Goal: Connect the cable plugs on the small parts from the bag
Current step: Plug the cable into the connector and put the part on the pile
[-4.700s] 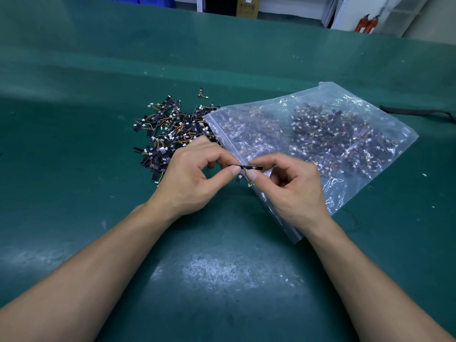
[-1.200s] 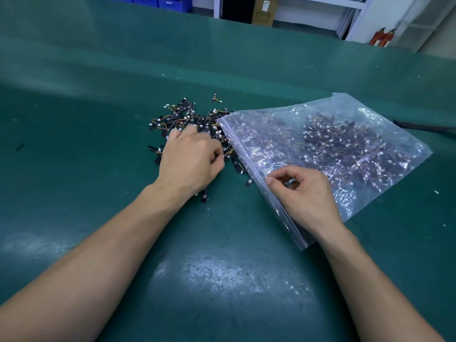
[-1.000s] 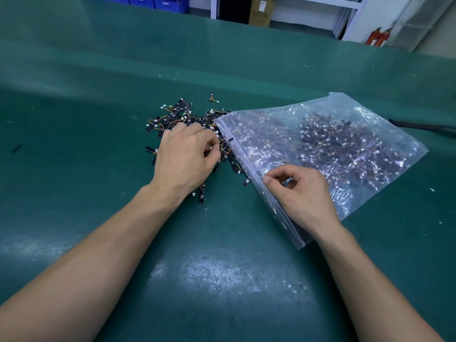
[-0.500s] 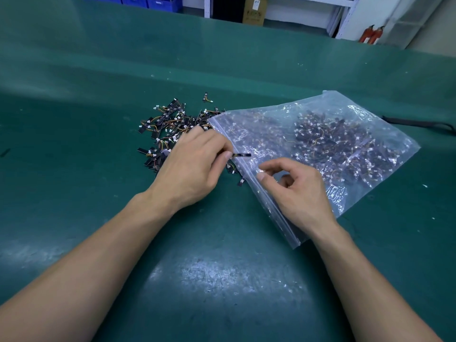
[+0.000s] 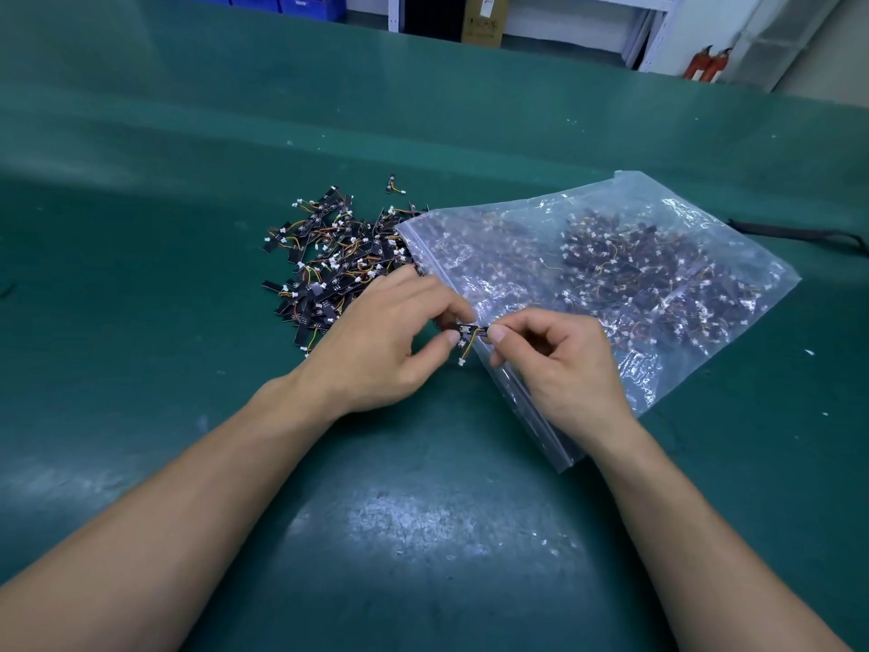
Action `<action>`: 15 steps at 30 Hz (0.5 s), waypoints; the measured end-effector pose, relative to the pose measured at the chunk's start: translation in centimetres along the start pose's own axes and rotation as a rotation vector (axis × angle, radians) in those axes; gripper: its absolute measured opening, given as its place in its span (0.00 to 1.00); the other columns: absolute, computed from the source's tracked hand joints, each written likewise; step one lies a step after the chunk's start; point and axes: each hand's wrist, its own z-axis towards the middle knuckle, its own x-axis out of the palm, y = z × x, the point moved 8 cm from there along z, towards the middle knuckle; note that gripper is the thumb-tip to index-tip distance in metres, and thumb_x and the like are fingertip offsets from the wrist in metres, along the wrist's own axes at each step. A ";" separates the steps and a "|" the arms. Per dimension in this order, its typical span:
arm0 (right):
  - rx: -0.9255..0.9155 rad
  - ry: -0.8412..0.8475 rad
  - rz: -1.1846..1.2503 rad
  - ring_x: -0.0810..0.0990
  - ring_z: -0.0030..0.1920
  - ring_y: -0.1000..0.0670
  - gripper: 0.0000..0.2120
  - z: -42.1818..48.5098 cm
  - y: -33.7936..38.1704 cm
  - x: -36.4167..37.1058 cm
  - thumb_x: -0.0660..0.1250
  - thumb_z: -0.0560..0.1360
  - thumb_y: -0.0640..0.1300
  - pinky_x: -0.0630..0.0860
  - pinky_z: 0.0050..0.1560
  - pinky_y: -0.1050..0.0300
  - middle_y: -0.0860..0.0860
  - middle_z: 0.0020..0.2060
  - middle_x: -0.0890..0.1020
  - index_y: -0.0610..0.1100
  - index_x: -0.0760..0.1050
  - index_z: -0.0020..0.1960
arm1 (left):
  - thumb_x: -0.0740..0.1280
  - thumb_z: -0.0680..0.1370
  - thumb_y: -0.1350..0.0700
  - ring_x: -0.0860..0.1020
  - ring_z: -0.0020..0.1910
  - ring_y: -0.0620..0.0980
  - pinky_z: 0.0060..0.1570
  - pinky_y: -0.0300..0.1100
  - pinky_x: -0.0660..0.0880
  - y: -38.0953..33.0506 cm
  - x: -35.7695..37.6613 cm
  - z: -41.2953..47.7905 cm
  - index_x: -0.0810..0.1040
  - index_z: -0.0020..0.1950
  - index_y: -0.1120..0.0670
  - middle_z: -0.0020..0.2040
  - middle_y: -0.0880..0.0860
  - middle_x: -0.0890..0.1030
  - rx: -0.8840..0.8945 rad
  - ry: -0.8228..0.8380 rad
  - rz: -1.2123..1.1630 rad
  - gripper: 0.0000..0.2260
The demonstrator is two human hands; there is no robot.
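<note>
A small black part (image 5: 470, 329) with thin orange-yellow wires and a white plug (image 5: 462, 362) hanging below it is held between both hands. My left hand (image 5: 381, 345) pinches its left end between thumb and fingers. My right hand (image 5: 559, 364) pinches its right end, resting over the edge of the clear zip bag (image 5: 705, 275), which lies flat and holds many more such parts. A loose pile of small parts (image 5: 329, 261) lies on the green mat just left of the bag's mouth.
The green mat (image 5: 188, 181) covers the whole bench. A black cable (image 5: 799, 232) lies at the far right behind the bag. Blue bins, a cardboard box (image 5: 484, 18) and red fire extinguishers (image 5: 705, 63) stand beyond the bench's far edge.
My left hand came off the pile with one small part and brought it to the middle. My right hand lifted from the bag's edge and took hold of the part's other end.
</note>
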 end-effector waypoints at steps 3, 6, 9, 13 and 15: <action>0.040 0.009 0.019 0.69 0.25 0.60 0.12 0.1 -0.2 0.1 0.71 0.78 0.38 0.64 0.30 0.69 0.54 0.28 0.82 0.49 0.83 0.37 | 0.74 0.76 0.57 0.67 0.44 0.42 0.48 0.40 0.67 -0.2 -0.1 0.0 0.82 0.54 0.53 0.44 0.41 0.76 0.028 -0.005 0.000 0.08; 0.051 0.039 -0.010 0.69 0.26 0.58 0.11 0.0 -0.2 0.3 0.72 0.78 0.40 0.66 0.30 0.65 0.53 0.29 0.83 0.49 0.84 0.38 | 0.75 0.77 0.55 0.67 0.42 0.43 0.46 0.40 0.67 -0.3 -0.3 0.2 0.83 0.50 0.53 0.42 0.38 0.75 0.039 -0.030 -0.011 0.04; 0.042 0.076 -0.014 0.71 0.28 0.56 0.10 -0.1 0.0 0.6 0.72 0.78 0.42 0.68 0.31 0.62 0.54 0.30 0.84 0.52 0.84 0.40 | 0.73 0.78 0.53 0.69 0.41 0.45 0.46 0.39 0.67 -0.2 -0.5 0.2 0.82 0.47 0.54 0.41 0.39 0.75 0.026 -0.061 -0.038 0.05; 0.030 0.103 0.004 0.73 0.30 0.55 0.08 -0.3 0.1 0.9 0.72 0.78 0.42 0.70 0.32 0.61 0.54 0.31 0.84 0.51 0.85 0.41 | 0.71 0.77 0.54 0.69 0.41 0.40 0.44 0.34 0.66 0.3 -0.2 -0.1 0.81 0.43 0.52 0.39 0.39 0.78 -0.060 -0.055 -0.156 0.04; 0.008 0.100 -0.023 0.73 0.29 0.55 0.08 -0.4 0.3 0.8 0.73 0.77 0.41 0.70 0.32 0.62 0.54 0.31 0.84 0.51 0.84 0.41 | 0.71 0.76 0.53 0.71 0.40 0.40 0.43 0.35 0.67 0.9 0.4 -0.2 0.79 0.40 0.47 0.37 0.40 0.79 -0.156 -0.023 -0.257 0.05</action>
